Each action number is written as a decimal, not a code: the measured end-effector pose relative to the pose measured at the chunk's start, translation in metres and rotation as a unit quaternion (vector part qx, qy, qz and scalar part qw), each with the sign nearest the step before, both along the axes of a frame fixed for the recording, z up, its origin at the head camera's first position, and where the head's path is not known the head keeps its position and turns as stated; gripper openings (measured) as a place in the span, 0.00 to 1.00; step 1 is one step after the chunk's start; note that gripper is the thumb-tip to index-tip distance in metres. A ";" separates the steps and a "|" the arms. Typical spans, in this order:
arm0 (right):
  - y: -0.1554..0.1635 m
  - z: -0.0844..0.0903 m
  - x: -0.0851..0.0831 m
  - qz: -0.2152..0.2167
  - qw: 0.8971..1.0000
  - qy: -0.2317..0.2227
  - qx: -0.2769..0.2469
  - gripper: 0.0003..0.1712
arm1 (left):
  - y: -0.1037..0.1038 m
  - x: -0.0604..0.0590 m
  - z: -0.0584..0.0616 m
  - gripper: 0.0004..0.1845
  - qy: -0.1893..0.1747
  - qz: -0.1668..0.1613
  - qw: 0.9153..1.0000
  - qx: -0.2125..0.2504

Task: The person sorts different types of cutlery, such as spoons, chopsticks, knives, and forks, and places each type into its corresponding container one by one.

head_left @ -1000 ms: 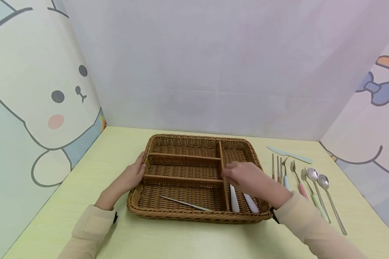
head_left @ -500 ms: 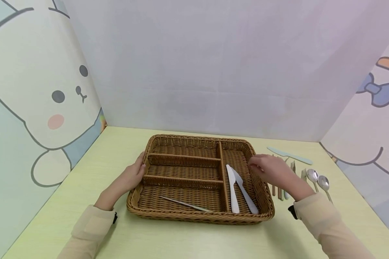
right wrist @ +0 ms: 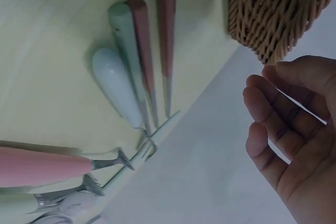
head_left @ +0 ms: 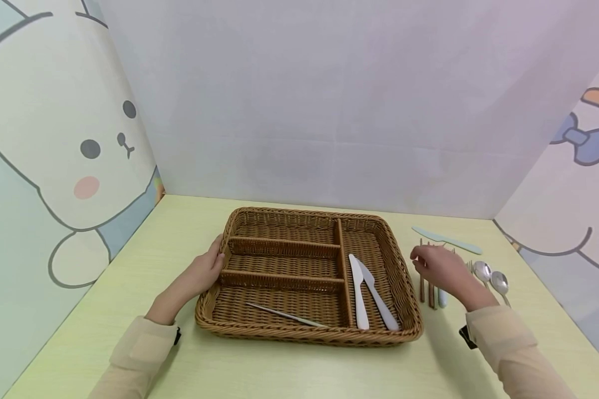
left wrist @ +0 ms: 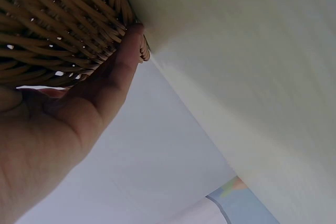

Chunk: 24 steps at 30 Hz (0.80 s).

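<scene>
My left hand [head_left: 199, 274] rests at the left side of a brown wicker basket [head_left: 309, 332], its fingers straight against the outer wall. Two pale-handled table knives [head_left: 361, 302] lie crosswise in the basket's right compartment. In the front left compartment is a thin chopstick [head_left: 284, 314]. My right hand [head_left: 444, 272] hovers just right of the basket, over the row of cutlery, with loosely bent fingers and nothing in them. Below it show brown-handled chopsticks [right wrist: 166, 30], a green-handled chopstick [right wrist: 125, 40] and a light blue fork handle [right wrist: 113, 82]. The hand hides part of this row in the head view.
Two metal spoons [head_left: 499, 282] lie at the right end of the row. A light blue knife [head_left: 449, 241] lies behind it. Pink [right wrist: 47, 165] and green fork handles [right wrist: 18, 203] show in the right wrist view. A pale wall [head_left: 324, 166] rises behind the table.
My right hand has moved right, from over the knives in the basket, across the right rim to above the cutlery. Both knives now show in full. My left hand and the basket stay put.
</scene>
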State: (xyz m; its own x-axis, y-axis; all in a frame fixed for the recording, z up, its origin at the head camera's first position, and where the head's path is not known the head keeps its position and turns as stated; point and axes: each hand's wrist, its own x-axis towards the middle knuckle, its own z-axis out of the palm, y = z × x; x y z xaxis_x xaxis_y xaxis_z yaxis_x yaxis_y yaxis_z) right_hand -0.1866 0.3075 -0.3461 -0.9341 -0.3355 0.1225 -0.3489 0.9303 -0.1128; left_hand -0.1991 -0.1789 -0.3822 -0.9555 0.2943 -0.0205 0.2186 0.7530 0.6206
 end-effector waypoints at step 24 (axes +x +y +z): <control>0.021 -0.040 0.001 -0.030 0.996 -0.079 0.017 0.02 | -0.001 0.000 -0.002 0.30 0.004 -0.004 1.000 0.000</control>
